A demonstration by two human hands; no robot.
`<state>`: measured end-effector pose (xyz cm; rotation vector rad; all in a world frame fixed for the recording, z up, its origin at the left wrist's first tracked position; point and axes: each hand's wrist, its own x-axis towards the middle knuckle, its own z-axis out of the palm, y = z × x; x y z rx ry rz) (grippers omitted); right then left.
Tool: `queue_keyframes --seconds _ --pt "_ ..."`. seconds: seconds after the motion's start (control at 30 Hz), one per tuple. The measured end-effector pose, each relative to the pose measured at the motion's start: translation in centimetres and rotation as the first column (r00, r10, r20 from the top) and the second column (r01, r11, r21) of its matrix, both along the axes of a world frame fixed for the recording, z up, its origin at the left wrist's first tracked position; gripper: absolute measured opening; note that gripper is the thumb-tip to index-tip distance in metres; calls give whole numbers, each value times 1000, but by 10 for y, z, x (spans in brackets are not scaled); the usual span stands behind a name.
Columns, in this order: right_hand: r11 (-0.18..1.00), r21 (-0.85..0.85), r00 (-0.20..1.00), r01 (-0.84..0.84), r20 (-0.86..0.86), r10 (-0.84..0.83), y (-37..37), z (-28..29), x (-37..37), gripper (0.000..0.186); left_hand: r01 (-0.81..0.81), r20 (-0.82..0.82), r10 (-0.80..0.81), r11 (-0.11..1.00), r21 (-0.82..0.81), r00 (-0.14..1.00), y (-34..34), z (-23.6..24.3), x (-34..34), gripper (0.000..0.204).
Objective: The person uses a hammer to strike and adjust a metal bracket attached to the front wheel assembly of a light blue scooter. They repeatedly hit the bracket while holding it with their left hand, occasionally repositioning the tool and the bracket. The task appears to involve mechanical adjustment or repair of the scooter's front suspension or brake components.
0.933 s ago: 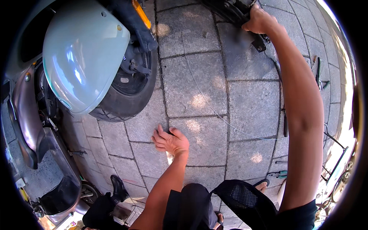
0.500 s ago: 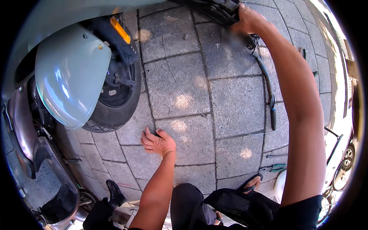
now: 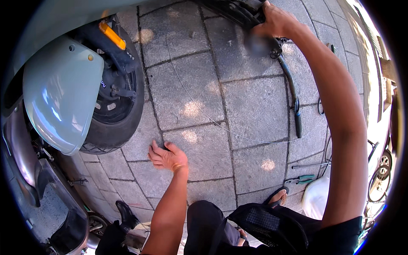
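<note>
My right hand [image 3: 278, 22] is closed around a black part [image 3: 240, 12] at the top, which looks like scooter handlebar parts. Its exact kind is hard to tell, and a blurred patch lies below the hand. From there a curved black tube [image 3: 289, 78] with a thicker end reaches toward me. My left hand [image 3: 168, 158] is over the paving, fingers apart and slightly bent, with nothing seen in it. A thin wire [image 3: 199, 108] curves between the two hands. At the left are a scooter's front wheel [image 3: 131, 114] and its pale grey-green fender [image 3: 61, 95].
Green-handled pliers [image 3: 301, 179] and a thin metal rod [image 3: 309, 165] lie near my sandalled foot [image 3: 278, 196]. Beside them sits a white rounded object [image 3: 315, 196]. Another scooter [image 3: 51, 204] and a person's black shoe [image 3: 126, 216] are at lower left. Grey stone paving [image 3: 259, 106] lies underneath.
The view has shifted a little, so the wheel and fender appear farther left. My right hand keeps its grip on the black part, and my left hand keeps nearly the same pose.
</note>
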<state>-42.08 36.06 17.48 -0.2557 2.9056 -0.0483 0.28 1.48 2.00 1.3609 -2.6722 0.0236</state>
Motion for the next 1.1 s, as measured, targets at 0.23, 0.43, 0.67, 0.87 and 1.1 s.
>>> queue_keyframes --seconds 0.23,0.43,0.67,0.87,1.1 --pt "980 -183 993 73 103 -54 5 32 2 86 25 -69 -25 1000 9 997 2 -4 -5 61" --pt "998 -54 998 44 -36 -46 6 -8 -11 67 45 -42 -46 998 -39 998 -6 -18 0 65" --pt "988 -150 998 45 -27 -50 -13 -15 -10 83 109 -408 252 725 680 878 -77 76 24 98" --pt "988 -125 996 93 29 -90 2 7 -6 96 388 -660 19 796 464 751 -82 262 -87 104" --pt "990 -121 996 77 51 -71 7 4 -11 104 504 -710 -224 838 210 668 -71 269 -173 57"
